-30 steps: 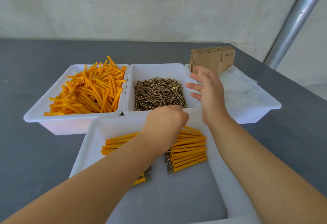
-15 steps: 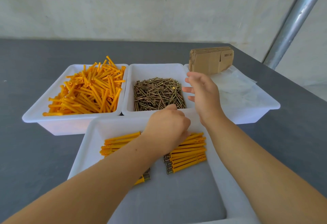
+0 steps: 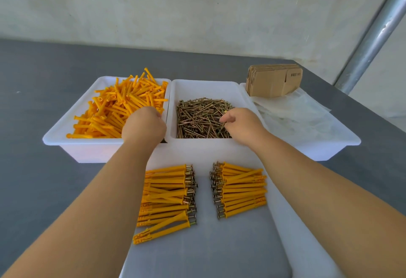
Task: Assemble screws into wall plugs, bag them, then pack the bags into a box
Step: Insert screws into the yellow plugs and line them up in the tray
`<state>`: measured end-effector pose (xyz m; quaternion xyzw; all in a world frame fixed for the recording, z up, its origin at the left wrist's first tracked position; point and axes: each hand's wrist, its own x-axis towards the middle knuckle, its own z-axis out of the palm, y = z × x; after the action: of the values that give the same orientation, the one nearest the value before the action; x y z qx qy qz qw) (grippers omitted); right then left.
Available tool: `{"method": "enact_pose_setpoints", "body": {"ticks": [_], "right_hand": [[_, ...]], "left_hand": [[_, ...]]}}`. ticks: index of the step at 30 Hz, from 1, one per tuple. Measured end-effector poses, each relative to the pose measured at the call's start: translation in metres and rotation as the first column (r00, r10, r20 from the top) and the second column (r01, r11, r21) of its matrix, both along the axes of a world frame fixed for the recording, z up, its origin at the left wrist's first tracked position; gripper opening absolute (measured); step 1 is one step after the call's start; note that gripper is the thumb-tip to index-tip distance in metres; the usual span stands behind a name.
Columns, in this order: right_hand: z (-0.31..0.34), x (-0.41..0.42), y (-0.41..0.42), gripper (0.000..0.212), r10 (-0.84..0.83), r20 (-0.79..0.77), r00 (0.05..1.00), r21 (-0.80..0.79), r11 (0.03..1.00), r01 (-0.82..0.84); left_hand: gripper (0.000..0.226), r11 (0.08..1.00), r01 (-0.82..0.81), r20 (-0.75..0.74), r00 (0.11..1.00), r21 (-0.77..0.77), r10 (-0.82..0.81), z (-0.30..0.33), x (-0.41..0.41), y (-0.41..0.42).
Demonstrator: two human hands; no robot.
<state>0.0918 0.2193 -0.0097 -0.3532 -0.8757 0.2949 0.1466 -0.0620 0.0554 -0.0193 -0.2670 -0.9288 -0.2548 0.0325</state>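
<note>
Left hand (image 3: 144,125): mine, curled into the wall plugs (image 3: 123,106), left of the screw tray (image 3: 206,86); grasp hidden, cannot tell.
Right hand (image 3: 241,124): my fingers (image 3: 224,118) pinching into the screws (image 3: 202,117).
Assembled plugs (image 3: 169,192): two rows nearer me than that tray.

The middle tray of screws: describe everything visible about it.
The middle tray is a white, plastic-looking rectangular bin with a rolled rim, sitting level on the grey table between the tray of orange wall plugs and the tray of clear bags. It holds a loose, tangled heap of brass-coloured screws, its far part bare. The right hand reaches in, fingertips at the heap.
</note>
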Motion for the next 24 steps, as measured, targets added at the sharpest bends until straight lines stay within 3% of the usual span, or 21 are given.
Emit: {"method": "enact_pose_setpoints", "body": {"ticks": [4,7,9,12,15,18,21,24], "right_hand": [[0.009,-0.022,-0.004,0.039,0.141,0.302,0.943,0.000,0.989,-0.148],[0.019,-0.033,-0.010,0.043,0.283,0.573,0.769,-0.064,0.951,-0.303],[0.020,-0.036,-0.012,0.041,0.260,0.611,0.748,-0.041,0.954,-0.298],[0.011,-0.038,-0.011,0.032,0.138,0.543,0.828,0.038,0.981,-0.189],[0.003,-0.037,-0.008,0.024,0.028,0.366,0.930,0.058,0.997,-0.053],[-0.001,-0.031,-0.006,0.016,-0.064,0.148,0.987,0.068,0.996,0.054],[0.001,-0.023,-0.008,0.012,-0.107,-0.110,0.988,0.001,0.994,0.108],[0.008,-0.011,-0.010,0.026,-0.168,-0.362,0.917,-0.212,0.973,0.094]], "left_hand": [[0.025,0.998,0.022,0.081,0.997,-0.054,-0.018,0.000,-0.003,0.000],[0.027,0.993,0.052,0.107,0.993,-0.102,-0.041,0.001,-0.002,-0.001],[0.028,0.993,0.055,0.103,0.994,-0.105,-0.044,0.000,-0.002,-0.001],[0.026,0.997,0.039,0.094,0.995,-0.065,-0.033,0.000,-0.001,-0.001],[0.024,1.000,0.013,0.063,0.998,0.002,-0.013,0.002,0.001,-0.001],[0.027,0.971,-0.053,-0.076,0.994,0.232,0.072,0.004,0.004,-0.003],[0.022,0.889,0.003,-0.160,0.984,0.458,0.080,0.010,0.008,-0.004],[0.028,0.784,0.161,-0.160,0.984,0.599,-0.080,0.016,0.020,0.000]]}}
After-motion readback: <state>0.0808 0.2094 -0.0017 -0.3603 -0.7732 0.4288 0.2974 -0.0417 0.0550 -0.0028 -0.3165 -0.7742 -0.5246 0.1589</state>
